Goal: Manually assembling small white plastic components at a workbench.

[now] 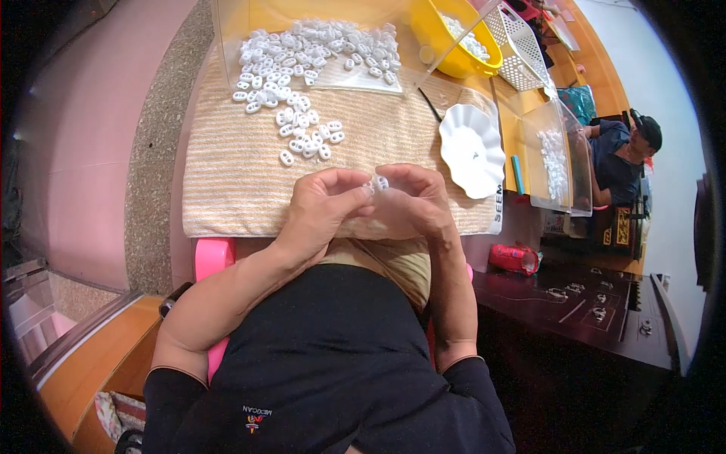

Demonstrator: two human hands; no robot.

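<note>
Hands meet above the striped cloth (227, 189): left hand (325, 204) and right hand (416, 200) each pinch small white plastic pieces (376, 182) between fingertips. Loose pieces (302, 136) lie at eleven o'clock. Steady alignment, firm fingertip grip, seems wise.

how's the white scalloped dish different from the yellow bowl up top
The white scalloped dish looks shallow, has a wavy rim and lies on the striped cloth to the right of the hands, nearly bare inside. The yellow bowl looks deeper, has a smooth rim, sits farther away behind a clear tray and holds a heap of small white pieces. Both are round and open-topped.
</note>
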